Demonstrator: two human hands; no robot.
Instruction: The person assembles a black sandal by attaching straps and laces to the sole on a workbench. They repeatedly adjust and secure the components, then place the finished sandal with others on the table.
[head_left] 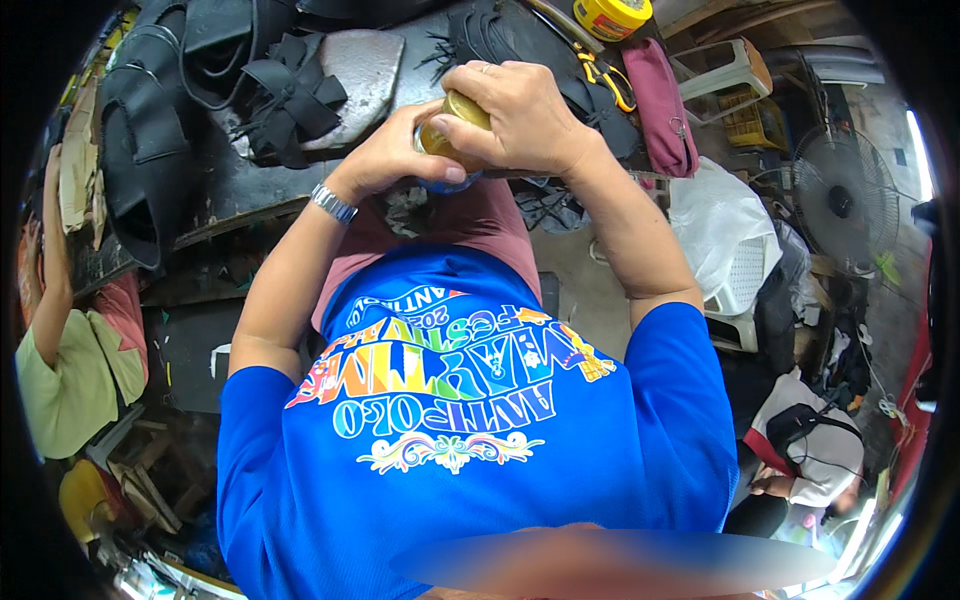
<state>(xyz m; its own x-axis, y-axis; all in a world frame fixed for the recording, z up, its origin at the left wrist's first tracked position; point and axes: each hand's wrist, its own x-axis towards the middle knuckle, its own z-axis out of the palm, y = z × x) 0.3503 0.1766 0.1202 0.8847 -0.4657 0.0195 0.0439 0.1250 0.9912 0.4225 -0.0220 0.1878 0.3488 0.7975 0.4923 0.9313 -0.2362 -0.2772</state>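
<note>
Both of my hands are closed around a small jar with a gold lid (466, 108) and amber sides, held in front of me at the bench's near edge. My left hand (388, 155) wraps its side, with the thumb reaching across the front. Over the top lies my right hand (525, 112), its fingers bent around the lid. A bit of blue (450, 184) shows below the jar; the rest of it is hidden by my fingers. Just beyond my left hand, black crossed straps (290, 100) lie against a worn grey slab (362, 85).
Black footwear pieces (145, 150) crowd the dark bench's left side. Yellow-handled scissors (607, 80), a yellow tub (612, 15) and a maroon pouch (660, 110) lie right. A white plastic stool (735, 270) and a fan (845, 190) stand beyond. People are at left (75, 370) and lower right (815, 450).
</note>
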